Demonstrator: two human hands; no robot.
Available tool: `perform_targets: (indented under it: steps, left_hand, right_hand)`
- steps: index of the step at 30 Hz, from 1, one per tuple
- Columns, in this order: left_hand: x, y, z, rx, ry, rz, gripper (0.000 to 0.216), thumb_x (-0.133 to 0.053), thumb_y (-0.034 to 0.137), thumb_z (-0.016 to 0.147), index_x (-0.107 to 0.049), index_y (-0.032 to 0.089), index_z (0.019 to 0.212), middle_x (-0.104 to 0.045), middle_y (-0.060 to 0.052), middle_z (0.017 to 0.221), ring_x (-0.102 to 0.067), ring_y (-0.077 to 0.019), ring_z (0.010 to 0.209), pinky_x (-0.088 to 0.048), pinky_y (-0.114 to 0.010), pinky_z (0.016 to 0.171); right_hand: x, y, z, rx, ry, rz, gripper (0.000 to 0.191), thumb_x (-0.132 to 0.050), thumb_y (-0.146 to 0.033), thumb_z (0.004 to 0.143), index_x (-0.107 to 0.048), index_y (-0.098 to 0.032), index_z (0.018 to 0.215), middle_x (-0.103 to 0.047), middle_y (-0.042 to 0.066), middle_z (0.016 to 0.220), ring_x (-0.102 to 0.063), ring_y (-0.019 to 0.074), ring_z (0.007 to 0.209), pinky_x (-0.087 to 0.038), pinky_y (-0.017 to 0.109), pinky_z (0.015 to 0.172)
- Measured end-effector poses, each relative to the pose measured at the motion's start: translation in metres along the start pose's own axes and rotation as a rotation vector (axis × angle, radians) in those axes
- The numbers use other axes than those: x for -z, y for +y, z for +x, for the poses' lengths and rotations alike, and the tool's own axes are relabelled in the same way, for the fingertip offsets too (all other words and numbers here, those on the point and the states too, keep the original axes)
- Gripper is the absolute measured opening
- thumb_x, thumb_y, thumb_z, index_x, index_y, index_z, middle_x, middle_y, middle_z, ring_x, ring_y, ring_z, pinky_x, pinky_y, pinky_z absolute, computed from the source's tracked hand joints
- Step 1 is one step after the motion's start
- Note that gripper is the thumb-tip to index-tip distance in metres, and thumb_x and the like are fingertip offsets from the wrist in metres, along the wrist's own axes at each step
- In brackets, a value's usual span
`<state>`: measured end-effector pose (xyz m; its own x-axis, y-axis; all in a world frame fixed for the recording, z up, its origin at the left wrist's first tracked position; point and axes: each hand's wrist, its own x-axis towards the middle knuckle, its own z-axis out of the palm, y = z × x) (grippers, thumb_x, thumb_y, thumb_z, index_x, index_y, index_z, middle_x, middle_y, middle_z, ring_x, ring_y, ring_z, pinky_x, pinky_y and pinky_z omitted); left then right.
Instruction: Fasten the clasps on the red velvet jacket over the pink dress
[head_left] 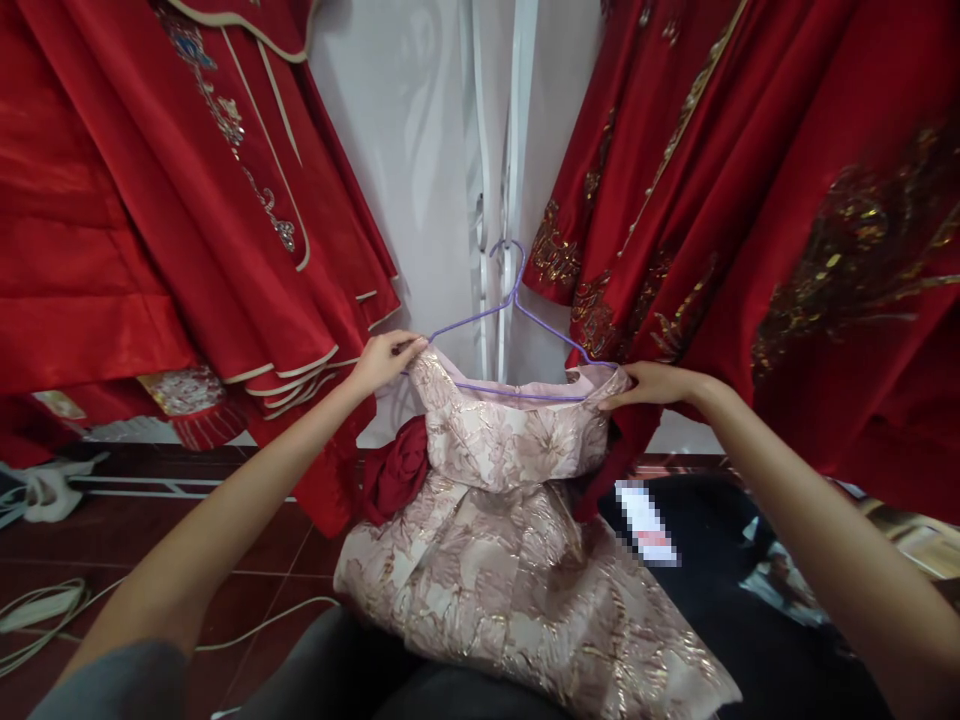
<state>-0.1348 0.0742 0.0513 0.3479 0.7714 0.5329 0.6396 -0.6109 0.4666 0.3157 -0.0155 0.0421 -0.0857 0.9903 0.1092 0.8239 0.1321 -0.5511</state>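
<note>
A small pink and gold brocade dress [510, 520] hangs on a purple wire hanger [517, 330], its skirt spilling down onto my lap. A dark red fabric flower [397, 470] sits at its left waist. My left hand [386, 358] pinches the dress's left shoulder at the hanger's left end. My right hand [652, 385] grips the right shoulder at the hanger's right end. The hanger's hook points up in front of a white pole [510, 150].
Red embroidered gowns hang close on the left [187, 200] and on the right [787, 220]. A white wall [405, 130] is behind. White cables [45, 600] lie on the dark red tiled floor at the left. A black item [720, 570] lies at the lower right.
</note>
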Motion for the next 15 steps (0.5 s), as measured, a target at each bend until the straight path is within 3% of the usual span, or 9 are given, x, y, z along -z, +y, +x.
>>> perform_targets:
  steps: [3,6,12,15]
  left_hand:
    - [0.000,0.002,0.002,0.049,0.017,-0.022,0.045,-0.053,0.053,0.086,-0.074,0.018,0.103,-0.075,-0.005,0.103,-0.067,-0.0215,0.091,-0.049,-0.026,0.078]
    - [0.001,0.002,0.001,0.071,0.027,-0.018,0.044,-0.054,0.053,0.085,-0.075,0.019,0.104,-0.075,-0.004,0.105,-0.068,-0.0225,0.094,-0.049,-0.026,0.078]
    - [0.007,0.018,-0.012,0.137,0.113,0.149,0.044,-0.047,0.049,0.090,-0.075,0.017,0.104,-0.076,-0.006,0.096,-0.069,-0.0222,0.083,-0.046,-0.025,0.070]
    - [0.010,0.030,-0.022,0.170,0.143,0.345,0.044,-0.040,0.043,0.093,-0.074,0.017,0.102,-0.076,-0.010,0.090,-0.069,-0.0243,0.082,-0.045,-0.027,0.072]
  right_hand:
    - [-0.008,0.001,-0.008,0.086,0.139,0.013,0.042,-0.071,-0.042,0.072,-0.067,-0.019,0.106,-0.074,0.006,0.100,-0.069,0.0234,0.090,-0.054,0.035,0.084]
    - [-0.014,-0.006,-0.021,0.127,0.269,-0.024,0.032,-0.053,-0.039,0.087,-0.068,-0.020,0.108,-0.074,0.007,0.101,-0.069,0.0225,0.095,-0.051,0.033,0.089]
    - [-0.032,-0.011,-0.040,-0.033,0.447,-0.253,0.041,-0.037,-0.033,0.094,-0.067,-0.018,0.116,-0.074,0.012,0.106,-0.069,0.0286,0.100,-0.047,0.036,0.092]
    - [-0.047,-0.004,-0.048,-0.167,0.430,-0.319,0.039,-0.037,-0.030,0.091,-0.070,-0.016,0.107,-0.075,0.014,0.099,-0.070,0.0305,0.095,-0.047,0.038,0.090]
